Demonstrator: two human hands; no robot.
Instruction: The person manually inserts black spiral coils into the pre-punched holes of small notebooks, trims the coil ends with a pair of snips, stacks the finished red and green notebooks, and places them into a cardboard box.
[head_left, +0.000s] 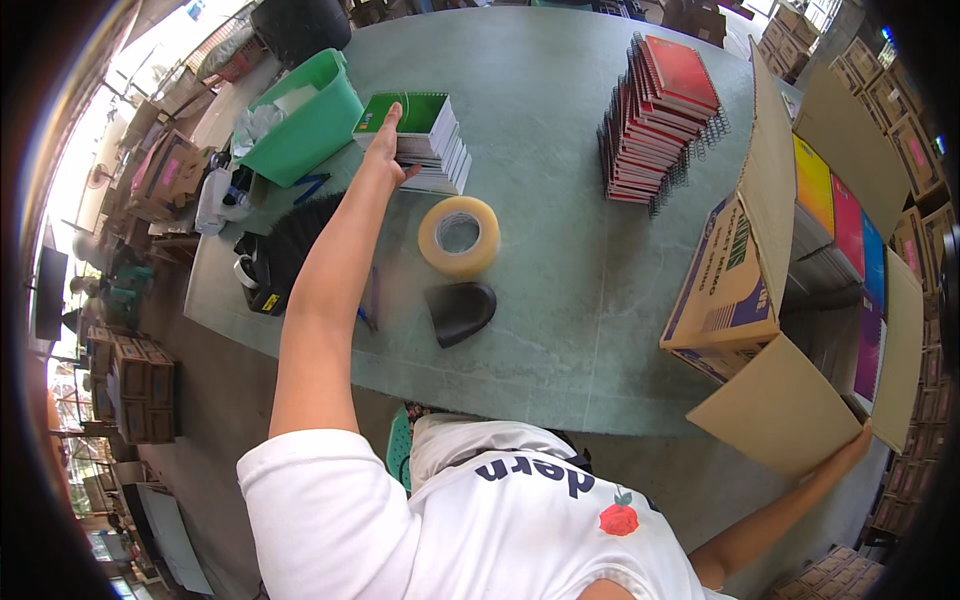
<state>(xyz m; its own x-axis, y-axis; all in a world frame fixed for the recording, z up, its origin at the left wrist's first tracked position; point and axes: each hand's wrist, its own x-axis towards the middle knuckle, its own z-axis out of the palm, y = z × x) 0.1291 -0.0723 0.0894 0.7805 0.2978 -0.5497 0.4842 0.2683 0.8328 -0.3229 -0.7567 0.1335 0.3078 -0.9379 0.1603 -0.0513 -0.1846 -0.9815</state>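
Person in a white shirt (340,510) at a pale green table (550,340), both arms extended to opposite sides. The left hand (384,148) reaches across to a stack of notebooks (437,145), topped by a green cover, its white page edges turned toward the person. The fingers on this side are spread, thumb well apart from the rest; they lie against the stack — one fingertip at the green cover, the thumb at the near face. Whether they bear any of its weight, I cannot tell from where I stand.

The right hand (854,446) is low at the near corner of an open carton (725,285), touching the edge of a flap; the flap hides part of its fingers, so how far they are closed cannot be told. Within the carton stand notebooks with yellow, red, blue and purple covers (815,190).

About the green-topped stack: a green bin (310,140) just beside it to the left, holding whitish crumpled material; a roll of tape (462,264), lying flat on the near side; and, nearer the person, a dark curved piece (460,313). Well apart to the right — between this stack and the carton — rises a leaning pile of red spiral-bound notebooks (655,120).
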